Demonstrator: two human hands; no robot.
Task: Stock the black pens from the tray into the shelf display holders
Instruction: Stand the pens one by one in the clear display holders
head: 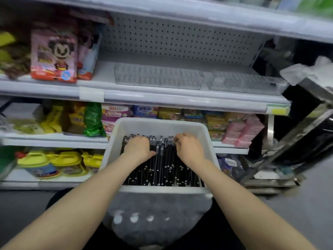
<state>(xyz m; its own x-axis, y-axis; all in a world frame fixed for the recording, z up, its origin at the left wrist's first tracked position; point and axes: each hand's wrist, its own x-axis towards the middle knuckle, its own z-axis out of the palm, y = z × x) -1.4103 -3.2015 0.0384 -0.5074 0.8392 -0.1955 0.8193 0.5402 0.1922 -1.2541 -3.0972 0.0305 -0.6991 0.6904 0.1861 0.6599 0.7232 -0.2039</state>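
Down in the white tray (162,123), both hands are on the black pens (162,170). The pens lie packed side by side, lengthwise, clip ends toward the shelf. The left hand (138,147) lies palm down over the far-left pen ends with its fingers bent over them; can't tell if it actually grips any. The right hand (189,149) has its fingers curled, pinching pen ends at the far right. The tray sits just in front of the shelving, near edge over a grey spotted cloth (155,213). On the middle shelf (180,101), two clear holders stand side by side, left holder (158,76) and right holder (246,83). Pink cartoon boxes (54,51) are left of them. Yellow-lidded jars (54,163) are on the bottom shelf, and a steel cart (297,141) stands at right.
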